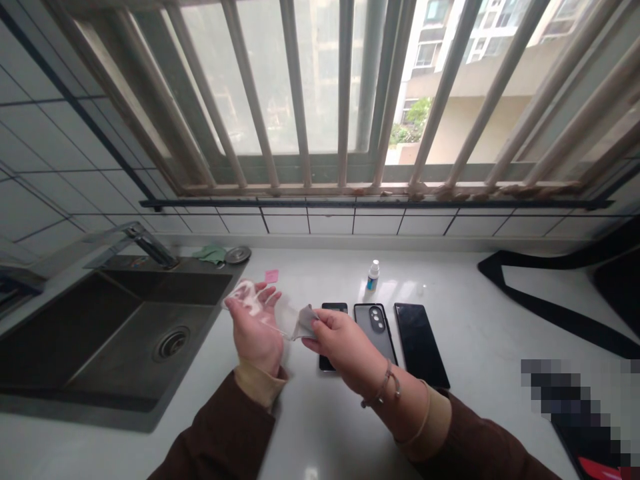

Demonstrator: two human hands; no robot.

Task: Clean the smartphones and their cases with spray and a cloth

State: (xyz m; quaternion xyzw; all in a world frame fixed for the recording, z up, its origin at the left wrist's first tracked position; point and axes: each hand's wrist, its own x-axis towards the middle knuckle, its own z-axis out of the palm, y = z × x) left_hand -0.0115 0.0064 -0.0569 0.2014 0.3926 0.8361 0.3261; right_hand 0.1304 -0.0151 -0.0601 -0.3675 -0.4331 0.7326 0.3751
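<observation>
My left hand is turned palm up beside the sink, its thumb resting on a crinkled clear plastic wrapper and its fingers partly spread. Between the thumb and fingers of my right hand is a small grey cloth, held just to the right of the left hand. A thin clear strip seems to run from the left palm toward the cloth. Below the right hand lies a dark phone, partly covered. Next to it are a black phone case with a camera cutout and a black phone-like slab.
A small white spray bottle stands behind the case. On the left is a steel sink with a faucet, a green cloth and a drain strainer. A pink slip lies nearby; a black strap is at right.
</observation>
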